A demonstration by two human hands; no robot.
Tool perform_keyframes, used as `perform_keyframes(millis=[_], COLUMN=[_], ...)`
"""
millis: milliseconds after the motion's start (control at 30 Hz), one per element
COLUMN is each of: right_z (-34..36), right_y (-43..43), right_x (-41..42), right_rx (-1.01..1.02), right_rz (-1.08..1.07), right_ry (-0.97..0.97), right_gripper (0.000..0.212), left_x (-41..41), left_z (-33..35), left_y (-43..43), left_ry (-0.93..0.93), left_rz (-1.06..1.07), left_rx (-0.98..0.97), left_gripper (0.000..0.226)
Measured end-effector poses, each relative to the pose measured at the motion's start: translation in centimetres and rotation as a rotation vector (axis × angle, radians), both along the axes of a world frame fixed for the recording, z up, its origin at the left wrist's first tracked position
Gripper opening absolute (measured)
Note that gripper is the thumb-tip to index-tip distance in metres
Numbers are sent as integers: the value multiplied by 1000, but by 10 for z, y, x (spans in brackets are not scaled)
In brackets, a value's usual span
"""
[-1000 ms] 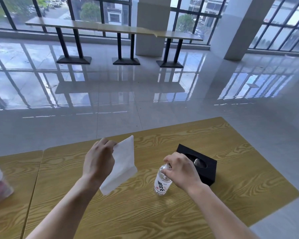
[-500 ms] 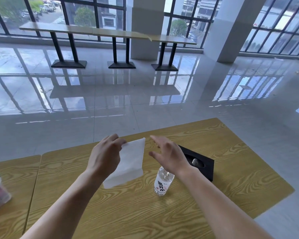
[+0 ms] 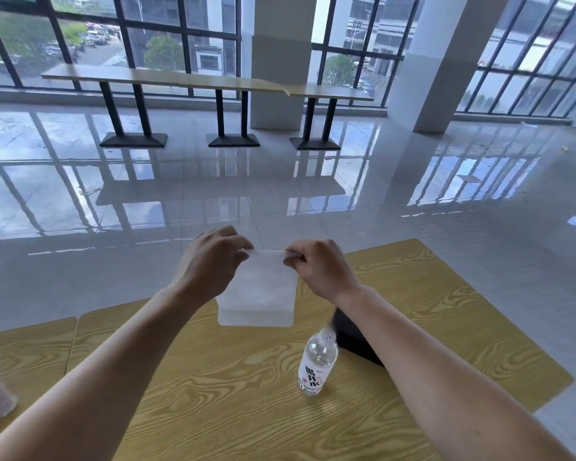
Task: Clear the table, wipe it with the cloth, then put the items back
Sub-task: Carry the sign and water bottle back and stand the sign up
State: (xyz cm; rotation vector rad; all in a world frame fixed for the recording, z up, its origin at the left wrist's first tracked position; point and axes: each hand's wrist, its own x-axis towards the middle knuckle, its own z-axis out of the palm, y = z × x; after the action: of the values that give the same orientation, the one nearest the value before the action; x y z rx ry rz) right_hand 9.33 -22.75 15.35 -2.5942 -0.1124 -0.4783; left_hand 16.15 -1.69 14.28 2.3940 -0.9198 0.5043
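White cloth (image 3: 258,287) hangs folded above wooden surface (image 3: 233,394), top edge stretched between both hands. Left hand (image 3: 210,264) pinches top left corner, grip closed on cloth; right hand (image 3: 320,266) pinches top right corner likewise. Water bottle (image 3: 316,364) stands upright on surface below right forearm, just beside black box (image 3: 354,341), partly hidden by that forearm.

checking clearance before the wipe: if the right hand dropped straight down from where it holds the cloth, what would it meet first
Probably the black box under the right forearm, or the bare yellow wood-grain table beside it; depth is unclear. The right hand pinches the white cloth. The clear plastic water bottle stands nearer the person.
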Motion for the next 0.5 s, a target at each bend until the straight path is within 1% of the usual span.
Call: perform_keyframes(millis=[100, 200, 300, 500], right_z=[-3, -9, -13, -28], right_y=[-19, -44, -75, -166], right_x=[7, 13, 19, 42], right_rx=[-6, 6, 31, 65], right_rz=[-35, -46, -52, -47], right_ry=[11, -1, -20, -32], right_gripper=[7, 9, 10, 9], left_x=[18, 30, 36, 61], left_z=[3, 1, -2, -9], left_y=[-7, -26, -59, -152], left_ry=[-7, 15, 5, -22], left_rz=[45, 33, -29, -21], left_rx=[4, 16, 52, 61], left_gripper=[10, 11, 16, 14])
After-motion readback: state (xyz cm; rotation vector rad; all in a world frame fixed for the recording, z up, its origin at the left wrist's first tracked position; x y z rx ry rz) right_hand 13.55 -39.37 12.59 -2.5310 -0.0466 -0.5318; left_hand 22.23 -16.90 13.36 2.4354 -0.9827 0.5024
